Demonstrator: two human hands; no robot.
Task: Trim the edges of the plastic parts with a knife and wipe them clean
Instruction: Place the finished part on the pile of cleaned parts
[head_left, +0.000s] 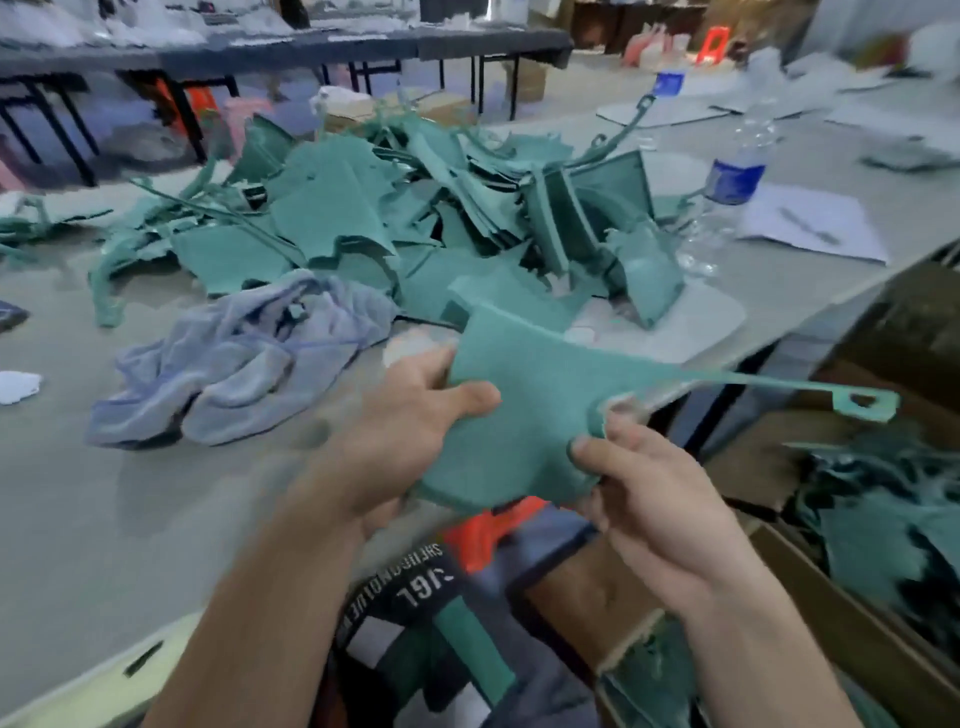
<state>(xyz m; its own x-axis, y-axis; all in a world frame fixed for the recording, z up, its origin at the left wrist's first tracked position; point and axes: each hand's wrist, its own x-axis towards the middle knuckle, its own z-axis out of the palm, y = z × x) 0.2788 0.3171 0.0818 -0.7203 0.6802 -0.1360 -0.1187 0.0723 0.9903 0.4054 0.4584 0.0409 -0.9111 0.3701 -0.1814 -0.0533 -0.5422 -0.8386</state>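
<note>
I hold a flat teal plastic part (524, 410) above the table's near edge. A thin strip with a holed tab (865, 404) sticks out from it to the right. My left hand (415, 431) grips the part's left side, thumb on top. My right hand (654, 499) pinches its lower right edge. A crumpled lilac cloth (244, 358) lies on the table left of my hands. No knife shows in either hand. Behind the part rises a big heap of teal plastic parts and offcuts (395, 208).
A clear water bottle (727, 192) stands at the right beside white papers (815, 223). A cardboard box (883, 525) with teal scraps sits below the grey table (104, 519) on the right. An orange stool (488, 530) shows under my hands. Other tables stand at the back.
</note>
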